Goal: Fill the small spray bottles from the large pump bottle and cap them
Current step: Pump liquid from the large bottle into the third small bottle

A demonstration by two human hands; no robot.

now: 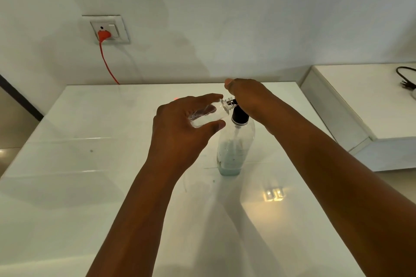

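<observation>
left hand point(180, 128) is gripping a small spray bottle point(208, 116), fingers on top and thumb under, curled round the clear body. bottle is lying tilted almost flat, uncapped threaded neck pointing right and sitting at the spout of the large pump bottle point(234, 146). clear liquid is showing inside the small one.

right hand point(245, 96) is resting on top of the pump head, palm down, covering it. fingers are hidden under the hand, so can't tell how they're curled. black collar point(239, 117) is showing just below the hand.

pump bottle is standing upright on the white table point(90, 164), roughly centre, slightly toward the far edge. liquid is sitting low in it, dip tube visible.

room: table surface is glossy, with plenty of open top to the left and toward the near edge. far edge is running along the wall just behind the hands. right edge is slanting away, with a gap down to a lower white unit point(360, 101) beside it. black cable point(405, 76) is lying on that unit, well apart.

wall socket point(108, 29) is sitting upper left with an orange plug point(104, 35); its orange cord point(108, 63) is dropping behind the table's far edge.
</observation>
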